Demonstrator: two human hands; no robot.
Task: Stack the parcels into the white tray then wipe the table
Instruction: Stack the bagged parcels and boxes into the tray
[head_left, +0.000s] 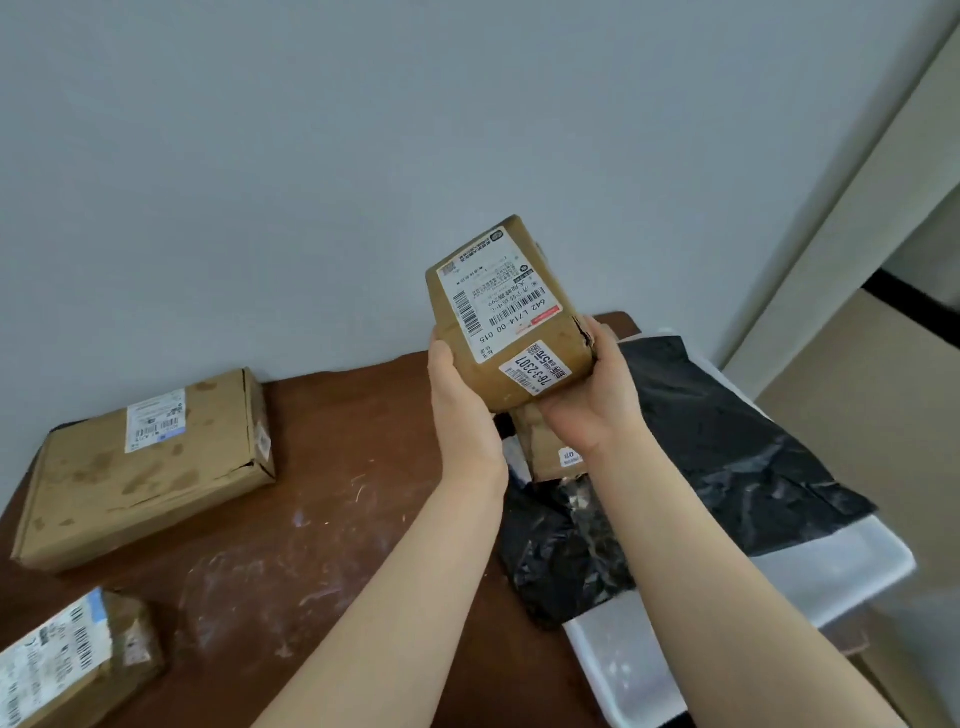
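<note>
With both hands, left (460, 400) and right (592, 405), clasping the brown parcel (511, 317), I lower it flat onto the black bags (727, 441) in the white tray (841, 566) at four o'clock.

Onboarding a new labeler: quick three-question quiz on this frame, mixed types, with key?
1. True or false: both hands, left and right, hold the brown parcel in the air.
2. How many cardboard parcels lie on the bare table at its left side?
3. What lies in the white tray? A) black bags B) bottles C) nothing

Key: 1 true; 2 two: flat box, labelled box; 3 A, black bag.
</note>
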